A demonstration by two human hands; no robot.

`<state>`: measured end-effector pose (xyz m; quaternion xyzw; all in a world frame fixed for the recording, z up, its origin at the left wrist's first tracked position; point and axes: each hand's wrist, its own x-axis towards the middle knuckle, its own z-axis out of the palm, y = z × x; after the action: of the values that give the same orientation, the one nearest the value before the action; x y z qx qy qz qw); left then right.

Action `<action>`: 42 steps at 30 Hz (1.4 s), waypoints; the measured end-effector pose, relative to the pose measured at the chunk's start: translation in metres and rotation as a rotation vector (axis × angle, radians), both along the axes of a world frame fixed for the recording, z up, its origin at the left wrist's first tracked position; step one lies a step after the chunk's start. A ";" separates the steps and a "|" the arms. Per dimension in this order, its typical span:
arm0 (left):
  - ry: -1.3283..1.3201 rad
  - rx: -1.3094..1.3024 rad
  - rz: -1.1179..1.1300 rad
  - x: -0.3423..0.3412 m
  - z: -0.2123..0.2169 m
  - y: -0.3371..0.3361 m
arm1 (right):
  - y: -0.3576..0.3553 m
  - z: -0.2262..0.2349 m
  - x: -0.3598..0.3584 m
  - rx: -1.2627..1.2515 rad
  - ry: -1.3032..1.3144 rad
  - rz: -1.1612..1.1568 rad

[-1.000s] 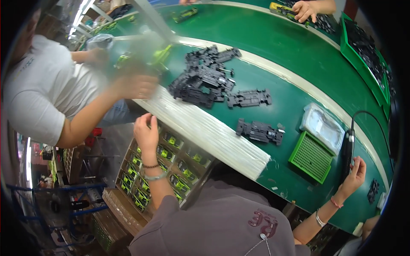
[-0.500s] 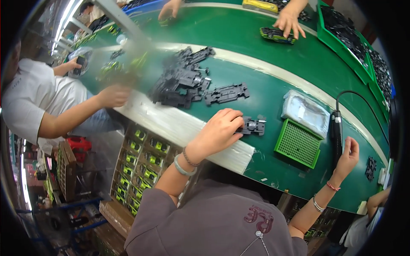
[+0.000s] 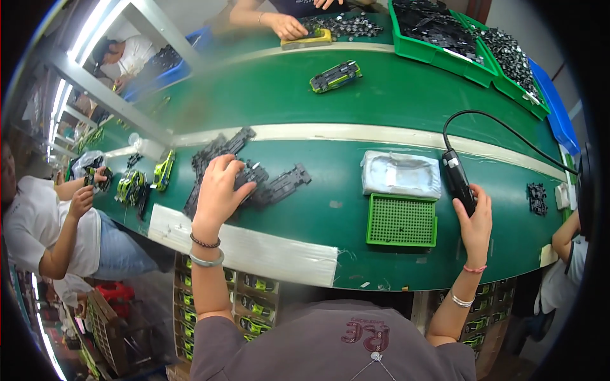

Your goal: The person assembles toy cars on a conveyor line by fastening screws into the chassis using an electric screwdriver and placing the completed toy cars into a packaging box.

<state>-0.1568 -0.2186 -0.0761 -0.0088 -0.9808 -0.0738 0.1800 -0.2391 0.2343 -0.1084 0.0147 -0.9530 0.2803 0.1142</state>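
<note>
My left hand point(image 3: 219, 192) is over a pile of black toy car chassis point(image 3: 235, 141), thumb and fingers closed around the edge of one chassis point(image 3: 256, 173). The palm hides part of the pile. Another chassis point(image 3: 287, 184) lies at the pile's right edge. My right hand point(image 3: 476, 219) is wrapped around the lower end of a black electric screwdriver point(image 3: 456, 174), which has a cable. Just left of that hand is a green perforated tray point(image 3: 401, 220), with a plastic-wrapped pale block point(image 3: 400, 174) behind it.
Across the green bench lies an upturned green-and-black toy car point(image 3: 335, 77). A co-worker's hand point(image 3: 287, 26) touches a yellow block point(image 3: 307, 42). Green bins point(image 3: 438, 60) of black parts stand far right. Left, another person handles parts near green car bodies point(image 3: 131, 187). A chassis point(image 3: 537, 198) lies right.
My left hand has gone left to the pile, and the chassis is gone from its earlier spot. My right hand has closed on the screwdriver. The far co-worker has let go of the toy car.
</note>
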 end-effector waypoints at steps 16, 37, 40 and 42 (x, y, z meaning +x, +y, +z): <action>0.035 0.088 -0.473 -0.195 -0.018 0.111 | 0.022 -0.034 0.000 0.099 0.136 -0.155; -0.028 0.347 -0.101 -0.291 -0.080 0.066 | 0.023 -0.038 -0.003 0.228 0.078 -0.100; 0.003 0.387 -0.082 -0.287 -0.076 0.065 | 0.015 -0.032 -0.001 0.236 0.072 -0.081; -0.008 0.351 -0.076 -0.294 -0.079 0.070 | 0.016 -0.033 -0.001 0.237 0.093 -0.083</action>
<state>-0.4510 -0.1488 -0.1547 -0.0139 -0.9526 -0.2507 0.1719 -0.2399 0.2503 -0.1416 0.0018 -0.9729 0.1597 0.1672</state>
